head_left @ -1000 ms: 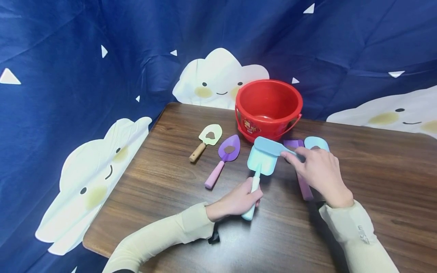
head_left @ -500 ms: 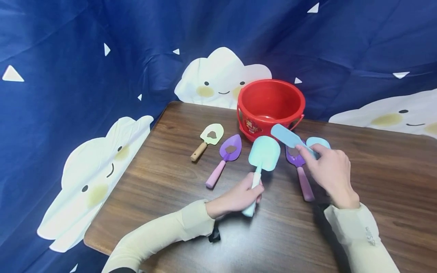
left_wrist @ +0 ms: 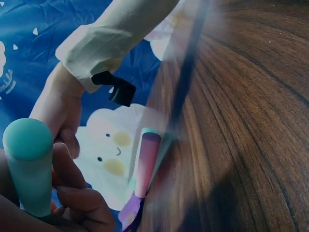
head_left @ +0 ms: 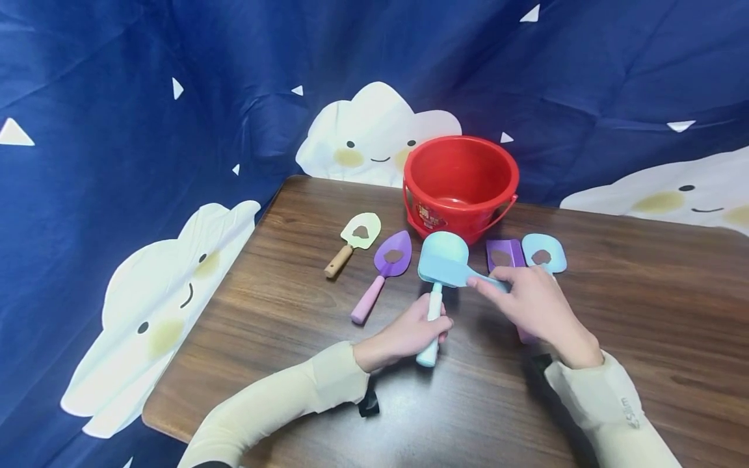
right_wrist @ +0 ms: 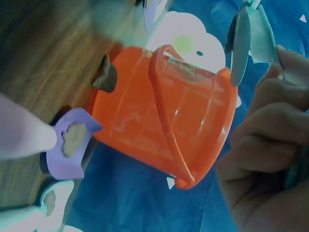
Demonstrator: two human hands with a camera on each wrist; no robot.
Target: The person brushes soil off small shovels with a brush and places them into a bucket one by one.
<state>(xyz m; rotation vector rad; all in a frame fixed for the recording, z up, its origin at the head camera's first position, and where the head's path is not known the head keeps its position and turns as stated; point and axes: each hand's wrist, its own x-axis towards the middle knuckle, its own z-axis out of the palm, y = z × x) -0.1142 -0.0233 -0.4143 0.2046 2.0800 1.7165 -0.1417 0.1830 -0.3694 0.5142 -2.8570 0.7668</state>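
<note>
My left hand (head_left: 412,330) grips the pale handle of a light blue toy shovel (head_left: 443,246), held above the table with its blade pointing away. The handle's rounded turquoise end (left_wrist: 28,140) is close up in the left wrist view. My right hand (head_left: 535,302) pinches a flat blue brush (head_left: 447,270), which lies across the lower part of the shovel blade. In the right wrist view, a pale bristle-like fringe shows on the brush (right_wrist: 263,41) beside the shovel blade (right_wrist: 240,48). Whether the two touch is hard to tell.
A red bucket (head_left: 462,218) stands behind the hands. To the left lie a green trowel (head_left: 368,224) and a purple trowel (head_left: 383,273). Right of the bucket lie a purple shovel (head_left: 515,247), partly under my right hand, and another light blue shovel (head_left: 556,263); these four bear brown patches.
The brush swung up and right off the shovel blade, then came back down left across its lower part. My left hand and the shovel have barely shifted.
</note>
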